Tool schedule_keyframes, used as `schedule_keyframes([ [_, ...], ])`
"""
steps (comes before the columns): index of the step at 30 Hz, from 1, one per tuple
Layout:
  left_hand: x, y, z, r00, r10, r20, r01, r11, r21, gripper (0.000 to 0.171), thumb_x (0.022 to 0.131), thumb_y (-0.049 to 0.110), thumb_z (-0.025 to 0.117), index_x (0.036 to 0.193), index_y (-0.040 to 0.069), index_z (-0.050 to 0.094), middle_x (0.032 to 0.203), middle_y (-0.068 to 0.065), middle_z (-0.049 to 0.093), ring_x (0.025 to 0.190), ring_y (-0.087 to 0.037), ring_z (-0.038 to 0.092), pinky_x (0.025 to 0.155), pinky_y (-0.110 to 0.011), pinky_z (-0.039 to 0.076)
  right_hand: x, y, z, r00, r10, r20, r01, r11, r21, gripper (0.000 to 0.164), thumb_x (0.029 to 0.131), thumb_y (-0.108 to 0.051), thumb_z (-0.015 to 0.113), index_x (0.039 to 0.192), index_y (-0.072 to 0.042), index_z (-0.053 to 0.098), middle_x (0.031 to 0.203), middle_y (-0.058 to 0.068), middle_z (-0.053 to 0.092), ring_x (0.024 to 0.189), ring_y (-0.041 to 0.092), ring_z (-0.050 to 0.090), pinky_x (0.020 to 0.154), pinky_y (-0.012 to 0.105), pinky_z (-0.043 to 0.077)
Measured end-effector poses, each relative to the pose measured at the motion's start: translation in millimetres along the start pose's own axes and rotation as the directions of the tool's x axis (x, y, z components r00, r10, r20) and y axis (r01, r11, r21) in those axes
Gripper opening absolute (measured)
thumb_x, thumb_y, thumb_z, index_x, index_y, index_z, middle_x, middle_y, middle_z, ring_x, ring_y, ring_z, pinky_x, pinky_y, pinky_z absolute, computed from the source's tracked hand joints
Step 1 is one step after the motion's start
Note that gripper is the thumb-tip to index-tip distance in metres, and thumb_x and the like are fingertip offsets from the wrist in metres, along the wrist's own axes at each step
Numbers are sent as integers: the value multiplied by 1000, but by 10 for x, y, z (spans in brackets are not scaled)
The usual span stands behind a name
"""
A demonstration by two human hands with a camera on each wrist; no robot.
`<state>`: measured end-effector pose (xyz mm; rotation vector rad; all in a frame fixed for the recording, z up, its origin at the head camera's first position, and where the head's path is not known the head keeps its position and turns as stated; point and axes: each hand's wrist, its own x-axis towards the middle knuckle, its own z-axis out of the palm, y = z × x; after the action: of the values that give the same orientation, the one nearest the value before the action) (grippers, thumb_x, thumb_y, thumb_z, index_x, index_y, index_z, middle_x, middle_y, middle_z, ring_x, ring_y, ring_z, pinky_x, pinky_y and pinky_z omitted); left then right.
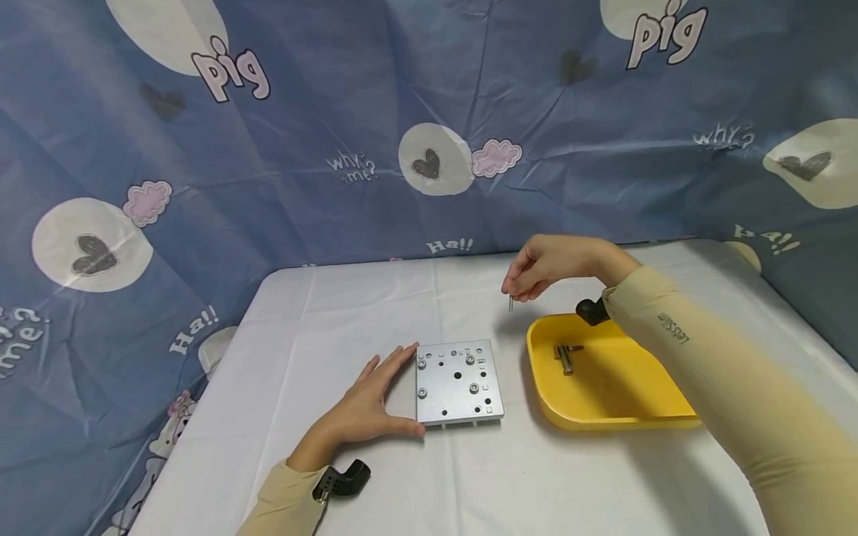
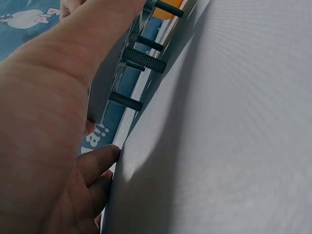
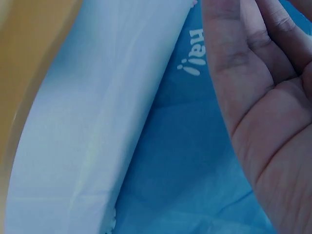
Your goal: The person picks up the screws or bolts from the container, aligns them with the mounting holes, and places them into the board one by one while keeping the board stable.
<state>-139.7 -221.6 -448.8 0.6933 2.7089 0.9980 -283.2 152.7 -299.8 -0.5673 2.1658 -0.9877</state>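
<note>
On the white-covered table lies a square silver metal plate point(image 1: 458, 402) with several holes and a few socket-head screws set in it. My left hand point(image 1: 365, 408) is spread along its left side, index fingertip by the back corner and thumb by the front corner. In the left wrist view, threaded screw shanks point(image 2: 145, 59) stick out from the plate's underside. Up behind the yellow tray, my right hand point(image 1: 546, 266) pinches a small, thin metal screw point(image 1: 511, 304) that points downward. Its upper end is hidden by the fingers.
To the right of the plate stands a yellow tray point(image 1: 556, 418), with a few metal screws point(image 1: 567, 360) at its left. My right forearm reaches over the tray's right side. A blue printed cloth point(image 1: 348, 208) hangs behind the table.
</note>
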Motion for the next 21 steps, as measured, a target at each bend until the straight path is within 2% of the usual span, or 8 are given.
schedule_keyframes([
  [6, 1, 8, 7, 1000, -10, 7, 10, 1000, -1, 135, 66, 55, 100, 173, 28, 23, 178, -5, 30, 168, -33, 21, 139, -58, 2, 142, -7, 97, 999, -1, 35, 1, 1000, 20, 23, 103, -8, 71, 122, 5, 77, 107, 9, 82, 93, 11, 75, 94, 30, 67],
  [12, 7, 10, 1, 1000, -5, 9, 5, 1000, 2, 135, 66, 54, 100, 173, 26, 23, 178, -5, 30, 168, -33, 21, 139, -58, 2, 206, -4, 175, 998, 15, 64, -18, 999, 36, 23, 103, -5, 69, 122, 6, 76, 102, 5, 81, 90, 10, 75, 96, 34, 67],
  [21, -5, 5, -3, 1000, -10, 4, 10, 1000, 0, 135, 66, 55, 100, 173, 26, 24, 178, -4, 31, 168, -32, 21, 139, -58, 2, 313, 62, 309, 995, 11, 103, -16, 999, 45, 30, 100, -5, 72, 125, 12, 72, 96, 2, 82, 87, 9, 75, 91, 28, 67],
])
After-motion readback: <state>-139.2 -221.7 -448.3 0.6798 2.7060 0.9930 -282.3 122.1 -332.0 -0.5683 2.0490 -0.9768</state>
